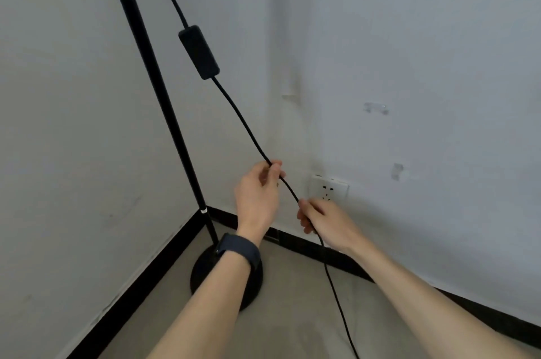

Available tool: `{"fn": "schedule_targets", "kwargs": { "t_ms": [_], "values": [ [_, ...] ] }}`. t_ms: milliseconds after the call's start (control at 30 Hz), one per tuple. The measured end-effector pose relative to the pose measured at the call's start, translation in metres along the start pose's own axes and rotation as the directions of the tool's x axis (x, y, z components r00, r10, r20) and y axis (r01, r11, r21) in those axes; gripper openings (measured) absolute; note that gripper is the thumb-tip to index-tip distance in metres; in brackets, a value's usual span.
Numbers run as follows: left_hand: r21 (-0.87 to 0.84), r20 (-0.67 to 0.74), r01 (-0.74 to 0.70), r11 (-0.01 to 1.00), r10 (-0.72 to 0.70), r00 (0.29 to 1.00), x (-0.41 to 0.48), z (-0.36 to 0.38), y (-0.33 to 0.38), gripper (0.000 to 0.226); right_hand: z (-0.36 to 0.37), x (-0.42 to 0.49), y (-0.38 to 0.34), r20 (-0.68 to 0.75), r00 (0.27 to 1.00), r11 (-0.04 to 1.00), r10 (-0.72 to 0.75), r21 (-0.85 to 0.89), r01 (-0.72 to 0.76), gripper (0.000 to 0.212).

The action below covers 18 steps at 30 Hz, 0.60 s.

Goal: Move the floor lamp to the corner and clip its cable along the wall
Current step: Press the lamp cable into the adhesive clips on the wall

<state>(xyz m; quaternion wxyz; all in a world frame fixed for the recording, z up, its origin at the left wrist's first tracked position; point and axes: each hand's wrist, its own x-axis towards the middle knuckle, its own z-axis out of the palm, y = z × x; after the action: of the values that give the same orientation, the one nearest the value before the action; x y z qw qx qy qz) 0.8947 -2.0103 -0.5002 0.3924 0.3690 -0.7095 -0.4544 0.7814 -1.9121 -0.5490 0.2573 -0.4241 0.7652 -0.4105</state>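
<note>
The black floor lamp stands in the room corner, its thin pole (152,80) rising from a round base (205,273) on the floor. Its black cable (240,115) hangs down from the top with an inline switch box (199,51) on it. My left hand (257,192) pinches the cable between thumb and fingers. My right hand (325,224) grips the same cable a little lower, in front of the wall. Below my right hand the cable drops to the floor and runs out of the bottom edge.
A white wall socket (329,187) sits low on the right wall just behind my right hand. Two clear cable clips (376,108) (397,170) are stuck on the right wall. A black skirting board (336,256) runs along both walls. The floor is grey.
</note>
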Motion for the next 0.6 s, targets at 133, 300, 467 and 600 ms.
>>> {"fn": "schedule_targets", "kwargs": {
  "t_ms": [133,300,467,600],
  "values": [
    [-0.196,-0.158,0.116,0.974,-0.148,0.976,0.013,-0.001,-0.014,0.016,-0.006,-0.01,0.022,0.081,0.995,0.995,0.054,-0.085,-0.047,0.036],
    [-0.266,-0.228,0.194,0.944,-0.257,0.939,0.036,-0.007,-0.012,0.016,-0.028,-0.004,0.008,-0.17,0.985,0.999,-0.035,-0.007,0.034,0.029],
    [-0.362,-0.036,0.304,0.881,-0.339,0.94,0.055,-0.003,0.011,0.027,-0.047,0.012,-0.042,-0.351,0.924,0.987,-0.153,-0.012,0.159,0.025],
    [-0.327,0.159,0.322,0.888,-0.284,0.946,0.07,0.0,0.026,0.021,-0.058,0.035,-0.067,-0.374,0.907,0.981,-0.191,-0.113,0.16,0.021]
  ]
}}
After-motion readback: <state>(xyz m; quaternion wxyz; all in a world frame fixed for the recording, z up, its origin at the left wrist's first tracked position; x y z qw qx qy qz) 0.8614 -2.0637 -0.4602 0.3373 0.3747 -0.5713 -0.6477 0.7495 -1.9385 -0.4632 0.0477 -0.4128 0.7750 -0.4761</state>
